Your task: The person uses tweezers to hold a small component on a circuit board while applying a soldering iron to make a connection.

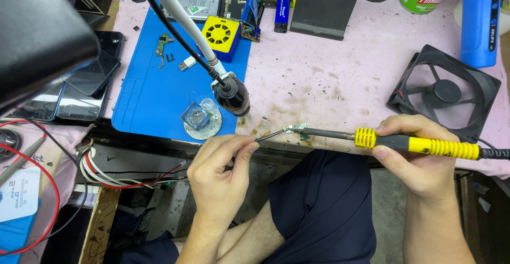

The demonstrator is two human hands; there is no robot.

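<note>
Small circuit board (298, 129), at the table edge just right of the blue mat (154, 94): left hand (220, 171) pinched tweezers (270, 134) on it, right hand (419, 152) clenched soldering iron (404, 143); lingering heat risked lifting pads.

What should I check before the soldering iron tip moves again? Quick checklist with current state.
1. Right hand grips the soldering iron by its yellow handle: ok.
2. Left hand pinches tweezers aimed at the small circuit board: ok.
3. Iron tip on the board: ok.
4. Board on the pink mat at the table edge: ok.
5. Tip temperature: cannot tell.
6. Tweezers actually clamping the board: cannot tell.
</note>
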